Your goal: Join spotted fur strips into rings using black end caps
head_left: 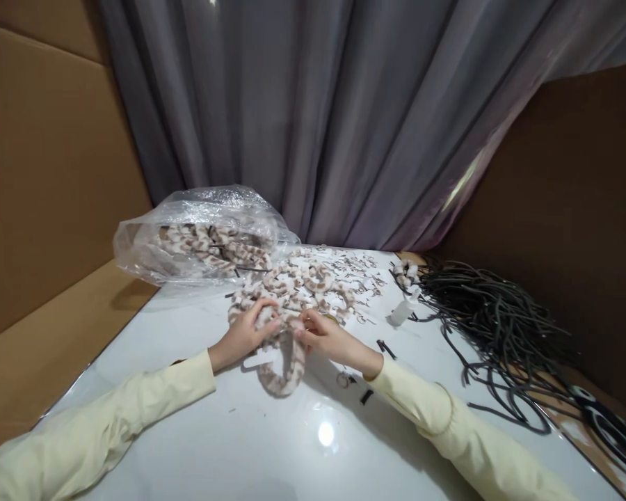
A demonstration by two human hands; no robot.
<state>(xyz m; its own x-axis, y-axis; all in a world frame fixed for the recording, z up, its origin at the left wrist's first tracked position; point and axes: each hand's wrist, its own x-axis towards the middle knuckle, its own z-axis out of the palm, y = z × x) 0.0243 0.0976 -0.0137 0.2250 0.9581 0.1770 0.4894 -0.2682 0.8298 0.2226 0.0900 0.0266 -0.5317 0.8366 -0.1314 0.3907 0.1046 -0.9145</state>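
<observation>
Head view: a grey curtain [313,104] hangs behind a glossy white tabletop [188,431], with a brown cardboard panel [46,160] standing at each side. At the tabletop's far left corner sits a clear plastic bag [188,209] of brown-and-white furry pieces. A tangle of black cords [490,313] spreads along the right edge. A heap of furry rings [276,282] lies toward the far edge, midway across.

Two hands in pale yellow sleeves meet at the heap's near side. The right hand [328,337] pinches the upper end of one furry loop [296,369] — its curved end rests on the tabletop, toward the near edge. The left hand [245,334] curls its fingers beside the loop's top — whether they grip it, one cannot tell.

A small white bottle [400,313] stands near the right edge. Tiny metal pieces [362,263] scatter toward the far edge; a short black piece [366,396] lies nearer.
</observation>
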